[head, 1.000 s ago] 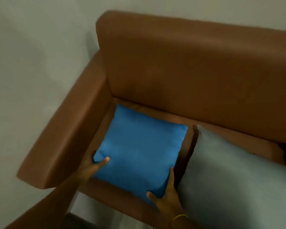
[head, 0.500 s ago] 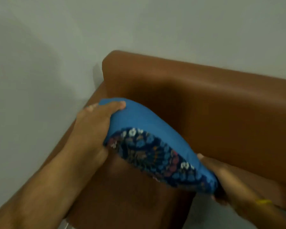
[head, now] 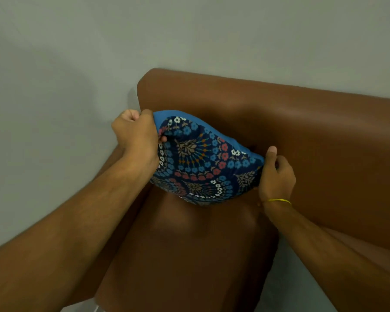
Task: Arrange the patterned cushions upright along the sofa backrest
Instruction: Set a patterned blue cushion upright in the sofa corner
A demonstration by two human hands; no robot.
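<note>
A cushion [head: 203, 163] with a dark blue floral front and a plain blue back hangs in the air in front of the brown sofa backrest [head: 302, 131], patterned side facing me. My left hand [head: 137, 136] grips its upper left corner. My right hand [head: 276, 176], with a yellow band at the wrist, pinches its right corner. The cushion is tilted, left corner higher, and its lower edge is clear of the brown seat [head: 189, 255].
A grey wall [head: 189, 37] rises behind the sofa. The brown armrest [head: 113, 158] runs along the left, mostly hidden by my left forearm. A strip of grey cushion [head: 286, 289] shows at the lower right between my right arm and the seat.
The cushion lay flat on the seat, blue side up. Both hands lifted it and turned it over, so the floral side now faces me near the backrest.
</note>
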